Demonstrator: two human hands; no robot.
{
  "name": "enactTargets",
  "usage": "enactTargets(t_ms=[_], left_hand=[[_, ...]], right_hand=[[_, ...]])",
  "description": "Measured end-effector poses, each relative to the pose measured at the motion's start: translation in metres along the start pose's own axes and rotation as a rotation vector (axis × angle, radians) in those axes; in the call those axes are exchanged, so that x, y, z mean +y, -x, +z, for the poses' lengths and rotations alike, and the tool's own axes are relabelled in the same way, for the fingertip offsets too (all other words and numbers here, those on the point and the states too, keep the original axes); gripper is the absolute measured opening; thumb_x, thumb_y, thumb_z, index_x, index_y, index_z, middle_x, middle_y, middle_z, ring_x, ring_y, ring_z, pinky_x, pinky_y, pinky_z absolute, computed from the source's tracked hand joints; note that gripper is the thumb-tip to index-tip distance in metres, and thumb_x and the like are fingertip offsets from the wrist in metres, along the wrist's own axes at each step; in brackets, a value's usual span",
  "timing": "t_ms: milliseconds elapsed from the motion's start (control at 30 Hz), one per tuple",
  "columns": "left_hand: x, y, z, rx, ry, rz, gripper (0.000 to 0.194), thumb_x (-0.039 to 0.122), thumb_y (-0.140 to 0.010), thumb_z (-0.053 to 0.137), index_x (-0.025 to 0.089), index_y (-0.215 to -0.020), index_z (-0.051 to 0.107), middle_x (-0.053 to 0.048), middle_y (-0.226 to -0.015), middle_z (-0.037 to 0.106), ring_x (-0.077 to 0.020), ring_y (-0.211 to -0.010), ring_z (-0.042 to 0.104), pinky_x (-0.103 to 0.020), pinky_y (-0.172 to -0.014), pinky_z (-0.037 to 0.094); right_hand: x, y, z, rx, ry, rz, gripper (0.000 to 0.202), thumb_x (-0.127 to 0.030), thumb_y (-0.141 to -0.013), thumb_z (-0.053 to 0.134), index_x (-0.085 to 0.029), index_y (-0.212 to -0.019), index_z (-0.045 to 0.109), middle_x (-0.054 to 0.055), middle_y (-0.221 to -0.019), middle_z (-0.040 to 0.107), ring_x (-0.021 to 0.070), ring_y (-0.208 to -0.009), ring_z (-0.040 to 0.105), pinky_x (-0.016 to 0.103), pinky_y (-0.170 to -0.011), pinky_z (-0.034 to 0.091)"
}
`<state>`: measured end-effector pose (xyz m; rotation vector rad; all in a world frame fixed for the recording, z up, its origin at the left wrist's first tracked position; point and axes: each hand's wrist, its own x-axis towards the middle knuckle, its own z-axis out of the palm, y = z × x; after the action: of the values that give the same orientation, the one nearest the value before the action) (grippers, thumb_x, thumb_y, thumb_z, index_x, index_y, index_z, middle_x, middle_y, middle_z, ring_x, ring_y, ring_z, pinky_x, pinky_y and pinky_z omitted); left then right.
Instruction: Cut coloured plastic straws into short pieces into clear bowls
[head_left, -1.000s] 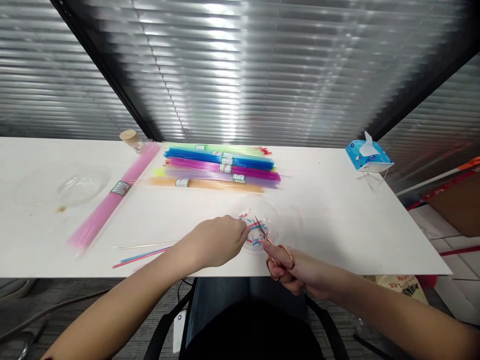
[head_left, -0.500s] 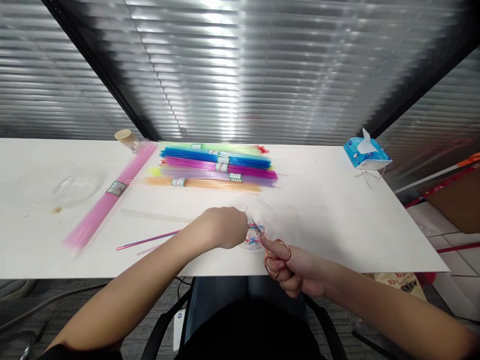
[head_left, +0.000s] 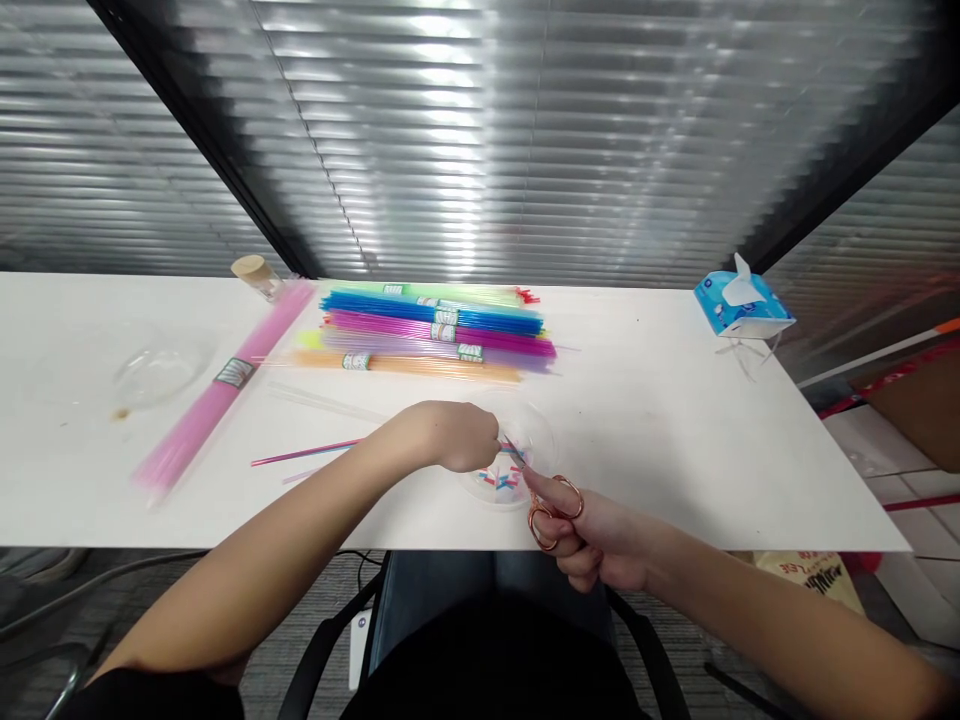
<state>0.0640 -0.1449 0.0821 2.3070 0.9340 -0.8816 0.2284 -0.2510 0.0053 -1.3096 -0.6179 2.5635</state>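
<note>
My left hand [head_left: 465, 437] is closed around a few thin straws [head_left: 304, 455], pink and blue, whose long ends stick out to the left beneath my forearm. Their short tips point right, over a clear plastic bowl [head_left: 541, 425]. In my right hand [head_left: 589, 540] is a pair of rose-gold scissors [head_left: 515, 453], thumb and fingers through the handle loops. The blades are at the straw tips, close to my left fingertips. Small cut pieces [head_left: 504, 481] in pink, blue and white lie in the bowl below. My left fingers are mostly hidden behind the back of the hand.
Behind the bowl lie several bundles of coloured straws [head_left: 442, 332]. A pink bundle [head_left: 202, 425] slants at the left, near a cork-topped jar [head_left: 256, 273] and a clear round lid [head_left: 159, 372]. A blue tissue pack [head_left: 742, 303] sits at the right back. The white table [head_left: 675, 450] ends before my lap.
The held straws and my left hand have shifted slightly up, and the straws' left ends now lie further right. The scissors stay almost in place, and more of the cut pieces shows.
</note>
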Motion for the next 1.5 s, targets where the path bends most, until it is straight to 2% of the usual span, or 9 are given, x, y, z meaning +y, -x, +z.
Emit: enactTargets(t_ms=[200, 300, 467, 633, 967, 1067, 1300, 1400, 1500], left_hand=[[0.0, 0.0, -0.005, -0.042, 0.008, -0.016, 0.041, 0.03, -0.088, 0.032, 0.011, -0.088, 0.069, -0.015, -0.089, 0.07, -0.0175, -0.065, 0.058, -0.027, -0.057, 0.037], [0.0, 0.001, -0.007, -0.057, 0.055, -0.057, 0.044, 0.034, -0.089, 0.031, 0.01, -0.091, 0.069, -0.016, -0.091, 0.07, -0.0193, -0.069, 0.059, -0.028, -0.057, 0.038], [-0.003, -0.001, -0.008, -0.085, 0.064, -0.024, 0.042, 0.031, -0.088, 0.032, 0.009, -0.089, 0.069, -0.015, -0.088, 0.069, -0.0191, -0.066, 0.056, -0.029, -0.057, 0.038], [-0.004, 0.001, -0.01, -0.106, 0.057, -0.006, 0.039, 0.027, -0.087, 0.033, 0.01, -0.085, 0.068, -0.014, -0.087, 0.068, -0.0188, -0.066, 0.055, -0.029, -0.056, 0.036], [-0.012, 0.002, -0.008, -0.093, 0.126, -0.043, 0.042, 0.034, -0.088, 0.034, 0.011, -0.104, 0.065, -0.015, -0.103, 0.068, -0.0229, -0.082, 0.06, -0.03, -0.066, 0.042], [-0.013, 0.002, -0.007, -0.087, 0.122, -0.031, 0.042, 0.033, -0.088, 0.033, 0.01, -0.098, 0.066, -0.016, -0.099, 0.068, -0.0229, -0.079, 0.06, -0.03, -0.064, 0.041], [-0.015, 0.005, -0.006, -0.035, 0.138, -0.092, 0.041, 0.034, -0.088, 0.033, 0.01, -0.092, 0.066, -0.015, -0.093, 0.068, -0.023, -0.077, 0.06, -0.03, -0.062, 0.039], [-0.015, 0.006, -0.005, 0.014, 0.125, -0.093, 0.044, 0.034, -0.09, 0.03, 0.01, -0.091, 0.066, -0.016, -0.094, 0.069, -0.0226, -0.078, 0.06, -0.03, -0.063, 0.039], [-0.011, 0.007, -0.003, 0.03, 0.105, -0.077, 0.048, 0.035, -0.092, 0.026, 0.01, -0.09, 0.067, -0.016, -0.095, 0.068, -0.022, -0.076, 0.061, -0.029, -0.062, 0.039]], right_hand=[[-0.003, 0.001, 0.0, 0.006, 0.025, -0.01, 0.062, -0.072, -0.083, 0.043, -0.018, -0.056, 0.032, -0.01, -0.048, 0.024, 0.0023, -0.034, 0.012, 0.018, -0.034, 0.019], [-0.005, 0.0, -0.002, -0.043, -0.031, 0.061, 0.063, -0.073, -0.083, 0.04, -0.019, -0.055, 0.03, -0.01, -0.045, 0.022, 0.0024, -0.033, 0.011, 0.018, -0.034, 0.02], [-0.009, -0.003, -0.005, -0.055, -0.063, 0.111, 0.065, -0.077, -0.08, 0.04, -0.018, -0.053, 0.03, -0.01, -0.043, 0.02, 0.0027, -0.033, 0.013, 0.018, -0.035, 0.02], [-0.007, -0.001, -0.003, -0.012, 0.014, 0.045, 0.063, -0.075, -0.082, 0.042, -0.018, -0.056, 0.032, -0.01, -0.047, 0.025, 0.0021, -0.034, 0.012, 0.018, -0.035, 0.02], [-0.004, 0.0, -0.001, 0.029, 0.096, -0.008, 0.061, -0.072, -0.082, 0.047, -0.018, -0.058, 0.032, -0.009, -0.05, 0.026, 0.0017, -0.035, 0.013, 0.018, -0.035, 0.018], [-0.005, 0.0, 0.002, 0.038, 0.104, -0.032, 0.062, -0.073, -0.081, 0.046, -0.018, -0.057, 0.032, -0.009, -0.05, 0.025, 0.002, -0.035, 0.014, 0.018, -0.035, 0.019], [-0.007, 0.006, 0.002, -0.08, -0.067, 0.127, 0.062, -0.075, -0.081, 0.039, -0.018, -0.057, 0.038, -0.01, -0.046, 0.019, 0.0033, -0.034, 0.012, 0.018, -0.035, 0.015], [-0.005, 0.011, 0.006, -0.157, -0.059, 0.115, 0.063, -0.074, -0.082, 0.036, -0.017, -0.057, 0.041, -0.009, -0.047, 0.02, 0.0036, -0.035, 0.012, 0.018, -0.035, 0.012], [-0.006, 0.01, 0.012, -0.159, -0.032, 0.083, 0.064, -0.075, -0.082, 0.036, -0.017, -0.058, 0.041, -0.009, -0.047, 0.019, 0.0035, -0.036, 0.012, 0.017, -0.035, 0.01]])
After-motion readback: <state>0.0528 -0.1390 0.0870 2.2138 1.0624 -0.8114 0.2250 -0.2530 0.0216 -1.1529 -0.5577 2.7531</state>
